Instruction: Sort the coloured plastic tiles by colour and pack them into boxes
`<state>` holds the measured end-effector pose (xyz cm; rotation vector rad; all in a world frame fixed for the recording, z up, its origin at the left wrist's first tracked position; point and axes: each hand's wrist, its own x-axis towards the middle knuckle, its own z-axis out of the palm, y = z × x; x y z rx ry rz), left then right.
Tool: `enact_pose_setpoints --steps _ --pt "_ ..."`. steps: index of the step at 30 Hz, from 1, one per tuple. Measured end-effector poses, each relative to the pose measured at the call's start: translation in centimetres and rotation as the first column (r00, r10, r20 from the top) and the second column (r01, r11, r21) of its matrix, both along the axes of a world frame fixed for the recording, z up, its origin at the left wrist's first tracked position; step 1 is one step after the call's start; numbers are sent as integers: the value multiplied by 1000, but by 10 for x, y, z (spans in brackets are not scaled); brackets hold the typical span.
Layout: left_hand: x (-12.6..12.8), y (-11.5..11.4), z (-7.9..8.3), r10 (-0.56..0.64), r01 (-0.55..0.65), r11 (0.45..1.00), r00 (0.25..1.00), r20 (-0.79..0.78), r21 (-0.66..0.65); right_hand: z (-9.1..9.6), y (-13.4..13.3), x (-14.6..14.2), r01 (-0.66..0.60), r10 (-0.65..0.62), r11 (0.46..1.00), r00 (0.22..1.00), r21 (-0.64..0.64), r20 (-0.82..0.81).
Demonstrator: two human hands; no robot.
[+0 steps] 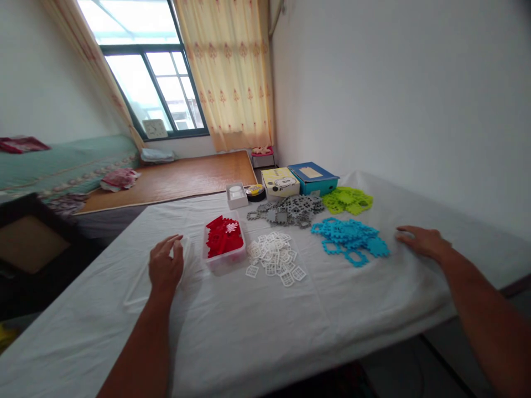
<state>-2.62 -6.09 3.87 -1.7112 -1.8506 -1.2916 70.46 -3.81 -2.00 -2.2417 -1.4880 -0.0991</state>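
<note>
My left hand (pixel 165 264) rests over a clear plastic lid (pixel 136 293) lying on the white cloth, its fingers loosely bent and nothing held in them. To its right stands a clear plastic box (pixel 222 261) filled with red interlocking pieces (pixel 219 236), with one pale piece on top. White lattice pieces (pixel 274 255) lie in a heap beside the box. At the right, my right hand (pixel 421 241) is on the cloth with fingers apart, just beside a pile of blue interlocking pieces (pixel 350 237) and not touching it.
Farther back lie grey pieces (pixel 290 210) and lime-green pieces (pixel 348 200). Behind them stand a yellow box (pixel 281 183), a blue box (pixel 314 178), a black tape roll (pixel 255 193) and a small white box (pixel 236 195). A wall (pixel 394 99) borders the table's right side.
</note>
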Motion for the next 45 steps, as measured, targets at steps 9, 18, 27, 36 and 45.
enact_pose_setpoints --steps 9,18,27,36,45 --pt "-2 -1 1 20 -19 999 1000 14 -41 7 -14 12 -194 197 980 979 43 -52" --pt "13 -13 10 133 -184 890 980 -150 -417 130 18 -337 -810 876 483 452 333 -169" --pt "11 -36 20 118 -362 588 923 -366 -723 106 34 -475 -881 945 328 307 340 -114" --pt "-44 -50 66 295 -405 732 913 -281 -548 85 35 -426 -772 876 477 380 420 -298" --pt "-16 -34 85 -102 60 995 542 834 83 87 25 -428 -671 849 519 335 530 -408"
